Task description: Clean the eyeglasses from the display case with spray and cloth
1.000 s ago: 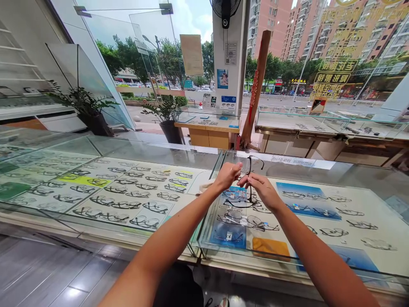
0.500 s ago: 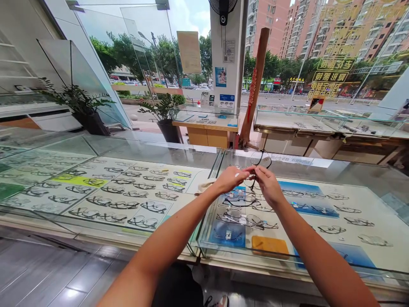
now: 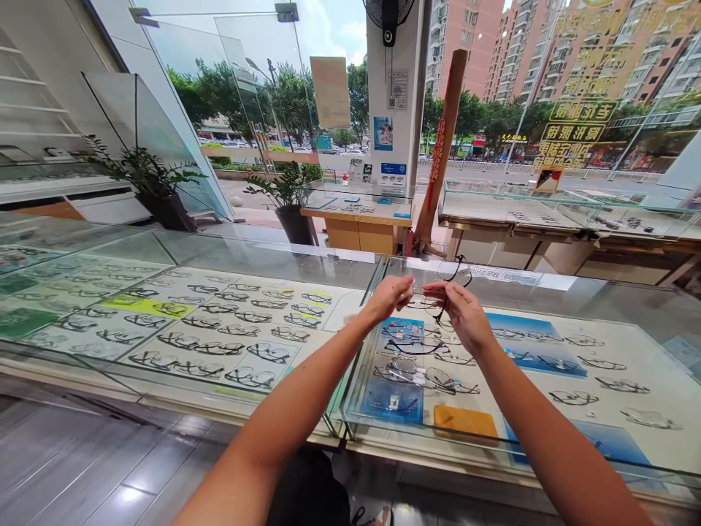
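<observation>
My right hand (image 3: 463,314) pinches a thin dark-framed pair of glasses (image 3: 453,272) above the right glass display case. One round lens stands up beyond the fingers, and a dark temple piece hangs below them. Just to the left, my left hand (image 3: 391,298) is closed with fingers and thumb together, apart from the glasses; whether something small is in it cannot be made out. Under both hands, inside the case, lie rows of glasses, among them a large round-lensed pair (image 3: 427,376) near an orange cloth (image 3: 465,422).
A left glass case (image 3: 263,252) with many glasses adjoins the right case (image 3: 602,292) at a glass seam. Beyond stand potted plants (image 3: 293,219), a small wooden display counter (image 3: 358,232), a leaning wooden post (image 3: 443,146) and another glass case (image 3: 504,208).
My left hand has come away from my right hand, opening a small gap between them. The glasses have shifted slightly right with my right hand. The view has shifted slightly.
</observation>
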`<state>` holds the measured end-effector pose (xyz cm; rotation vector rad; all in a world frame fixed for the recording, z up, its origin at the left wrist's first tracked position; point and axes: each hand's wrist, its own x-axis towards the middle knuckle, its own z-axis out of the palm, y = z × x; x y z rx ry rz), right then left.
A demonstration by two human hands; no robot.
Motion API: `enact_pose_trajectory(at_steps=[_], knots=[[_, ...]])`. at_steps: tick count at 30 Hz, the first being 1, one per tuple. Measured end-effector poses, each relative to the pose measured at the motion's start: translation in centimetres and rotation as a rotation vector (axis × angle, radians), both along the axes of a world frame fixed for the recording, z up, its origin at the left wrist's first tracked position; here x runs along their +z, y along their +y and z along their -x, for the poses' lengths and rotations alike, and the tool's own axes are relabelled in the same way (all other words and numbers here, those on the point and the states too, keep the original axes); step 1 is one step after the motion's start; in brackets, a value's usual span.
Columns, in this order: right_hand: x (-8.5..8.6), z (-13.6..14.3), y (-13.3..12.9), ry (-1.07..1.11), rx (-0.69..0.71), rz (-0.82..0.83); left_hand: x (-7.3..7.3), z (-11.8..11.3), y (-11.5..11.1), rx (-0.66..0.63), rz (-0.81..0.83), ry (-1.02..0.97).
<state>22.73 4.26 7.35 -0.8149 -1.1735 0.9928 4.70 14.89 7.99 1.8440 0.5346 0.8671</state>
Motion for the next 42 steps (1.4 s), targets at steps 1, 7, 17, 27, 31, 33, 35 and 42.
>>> enact_pose_trajectory(at_steps=[1, 7, 17, 27, 31, 33, 35, 42], knots=[[0.0, -0.1, 0.0, 0.000, -0.003, 0.012, 0.1, 0.3, 0.7, 0.034, 0.028, -0.040], [0.0, -0.3, 0.1, -0.016, 0.009, 0.046, 0.2, 3.6, 6.3, 0.518, -0.067, -0.050], [-0.2, -0.6, 0.3, 0.005, 0.017, 0.064, -2.7, 8.6, 10.5, 0.821, -0.071, 0.515], [-0.7, -0.7, 0.6, -0.014, 0.025, 0.082, -3.0, 8.5, 9.9, 0.825, -0.062, 0.715], [-0.5, -0.7, 0.5, -0.025, 0.007, 0.076, -1.4, 7.6, 8.1, 1.013, -0.222, 0.612], [-0.4, -0.7, 0.4, -0.025, -0.002, 0.070, 0.1, 7.1, 6.7, 1.071, -0.386, 0.528], [-0.4, -0.7, 0.4, -0.022, -0.002, 0.065, 1.4, 6.9, 5.3, 0.898, -0.439, 0.564], [-0.6, -0.9, 0.7, -0.012, 0.016, 0.054, 1.4, 7.1, 3.7, 0.328, -0.142, 1.047]])
